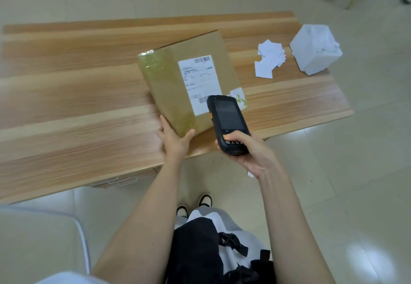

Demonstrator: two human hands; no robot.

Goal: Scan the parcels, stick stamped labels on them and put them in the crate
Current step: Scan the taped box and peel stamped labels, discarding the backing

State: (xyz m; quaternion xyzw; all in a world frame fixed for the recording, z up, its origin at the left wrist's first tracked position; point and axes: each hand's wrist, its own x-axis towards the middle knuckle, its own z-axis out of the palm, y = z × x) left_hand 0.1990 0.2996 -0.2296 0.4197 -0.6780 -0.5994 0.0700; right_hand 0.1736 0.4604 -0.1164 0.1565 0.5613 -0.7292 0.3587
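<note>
A brown cardboard parcel lies on the wooden table, with a wide strip of clear tape and a white shipping label on its top face. My left hand grips the parcel's near corner, thumb on top. My right hand holds a black handheld scanner just above the parcel's near right edge, its head over the label's lower barcode. The scanner's screen is dark.
Several loose white labels lie scattered on the table to the right of the parcel. A white bin with crumpled paper stands past the table's right end. A pale rounded object is at lower left on the floor.
</note>
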